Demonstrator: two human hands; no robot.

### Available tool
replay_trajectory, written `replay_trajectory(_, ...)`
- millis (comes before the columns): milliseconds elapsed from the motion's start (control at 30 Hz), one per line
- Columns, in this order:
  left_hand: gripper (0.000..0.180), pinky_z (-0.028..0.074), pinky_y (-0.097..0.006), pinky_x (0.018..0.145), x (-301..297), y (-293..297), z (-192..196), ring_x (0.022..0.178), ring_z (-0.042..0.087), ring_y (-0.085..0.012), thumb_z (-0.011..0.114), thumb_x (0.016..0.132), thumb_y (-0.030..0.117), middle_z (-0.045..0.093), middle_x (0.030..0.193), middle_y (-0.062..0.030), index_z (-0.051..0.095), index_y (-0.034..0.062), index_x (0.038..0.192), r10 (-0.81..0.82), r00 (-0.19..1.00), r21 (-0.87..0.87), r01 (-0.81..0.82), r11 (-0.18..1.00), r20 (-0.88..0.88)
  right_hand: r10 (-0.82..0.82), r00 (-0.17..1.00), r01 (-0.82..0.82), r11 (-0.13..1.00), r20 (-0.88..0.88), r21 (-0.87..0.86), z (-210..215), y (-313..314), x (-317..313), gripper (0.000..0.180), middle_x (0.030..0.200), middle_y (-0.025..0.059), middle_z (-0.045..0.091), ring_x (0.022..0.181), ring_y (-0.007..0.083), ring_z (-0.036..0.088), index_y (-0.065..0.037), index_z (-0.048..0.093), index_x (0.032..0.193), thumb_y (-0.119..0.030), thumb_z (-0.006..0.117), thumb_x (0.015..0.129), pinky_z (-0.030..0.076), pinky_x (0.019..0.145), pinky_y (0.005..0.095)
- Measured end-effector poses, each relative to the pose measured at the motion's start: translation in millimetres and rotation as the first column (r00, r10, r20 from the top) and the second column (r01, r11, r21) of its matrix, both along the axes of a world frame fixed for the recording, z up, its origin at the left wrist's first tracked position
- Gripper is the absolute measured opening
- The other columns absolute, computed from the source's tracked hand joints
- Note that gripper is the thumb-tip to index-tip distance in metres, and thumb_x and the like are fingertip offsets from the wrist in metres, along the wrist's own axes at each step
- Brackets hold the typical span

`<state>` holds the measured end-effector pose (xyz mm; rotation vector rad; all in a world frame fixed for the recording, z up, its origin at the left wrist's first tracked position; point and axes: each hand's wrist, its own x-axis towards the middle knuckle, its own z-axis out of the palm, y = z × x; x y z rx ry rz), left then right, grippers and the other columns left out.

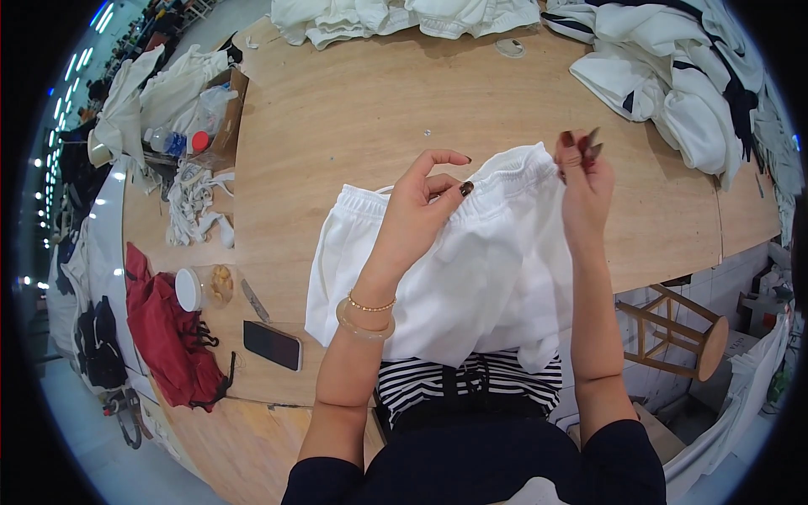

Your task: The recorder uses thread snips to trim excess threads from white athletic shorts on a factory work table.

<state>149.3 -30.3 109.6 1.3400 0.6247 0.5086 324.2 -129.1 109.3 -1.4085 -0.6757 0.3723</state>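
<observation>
White shorts [505, 269] with a gathered elastic waistband hang across the table's near edge, over my lap. My left hand [421, 198] is closed on the waistband near its middle, thumb on top and index finger raised. At the waistband's right end is my right hand [587, 172], its fingers curled together. Two small pointed tips, apparently blades of thread snips [594, 138], stick out from these fingers; motion blur and the fingers hide the rest.
White garments [412, 17] lie along the far edge, with a white and navy pile [673, 93] at right. Left are a phone [272, 345], a knife [254, 300], a jar [204, 287], red cloth [168, 328] and a cardboard box [229, 122]. A wooden stool [711, 347] stands lower right.
</observation>
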Motion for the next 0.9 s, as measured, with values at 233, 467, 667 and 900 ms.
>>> replay_trajectory(233, 0.03, 0.039, -0.016, 0.066, -2.4, 2.6, 3.3, 0.073, 0.051, -0.0023, 0.057, 0.089, 0.001, 0.063, 0.079, 0.0004, 0.052, 0.0028, 0.119, -0.014, 0.999, -0.132, 0.02, 0.991, 0.049, 0.369, 0.827, -0.296, 0.927, 0.425, -0.229, 5.7, -8.6, -28.1, 0.027, 0.07, 0.0061, 0.051, 0.067, 0.0142, 0.052, -0.002, 0.062, 0.089, 0.01, 0.059, 0.066, 0.041, 0.061, 0.0238)
replay_trajectory(467, 0.03, 0.036, -0.016, 0.061, -3.3, 1.4, 6.0, 0.07, 0.051, -0.0019, 0.059, 0.088, 0.001, 0.065, 0.078, -0.0001, 0.052, 0.0031, 0.118, 0.011, 1.0, -0.098, -0.008, 0.995, 0.026, 0.264, 0.862, -0.227, 0.964, 0.432, -0.136, 0.0, -3.6, -30.2, 0.017, 0.074, 0.0045, 0.054, 0.064, 0.0125, 0.049, -0.001, 0.057, 0.085, 0.01, 0.058, 0.072, 0.04, 0.058, 0.025)
replay_trajectory(667, 0.026, 0.033, -0.016, 0.058, -3.9, 2.0, 5.4, 0.067, 0.048, -0.0006, 0.059, 0.088, 0.002, 0.063, 0.075, 0.0011, 0.054, 0.0035, 0.114, 0.055, 0.998, -0.075, -0.056, 0.996, -0.011, 0.211, 0.958, -0.208, 0.978, -0.193, 0.035, 12.3, -13.7, 2.3, 0.01, 0.083, -0.0011, 0.059, 0.072, 0.0055, 0.046, 0.0, 0.058, 0.086, -0.008, 0.055, 0.092, 0.036, 0.063, 0.0194)
replay_trajectory(900, 0.024, 0.033, -0.017, 0.057, -1.9, -0.9, 9.1, 0.066, 0.046, -0.0006, 0.059, 0.088, 0.002, 0.062, 0.074, 0.0016, 0.054, 0.0031, 0.111, 0.019, 1.0, -0.083, -0.017, 0.996, 0.019, 0.421, 0.872, -0.359, 0.896, 0.249, -0.26, 7.1, -4.6, -24.3, 0.024, 0.076, 0.0064, 0.057, 0.071, 0.014, 0.054, -0.001, 0.063, 0.09, 0.012, 0.057, 0.071, 0.042, 0.064, 0.0234)
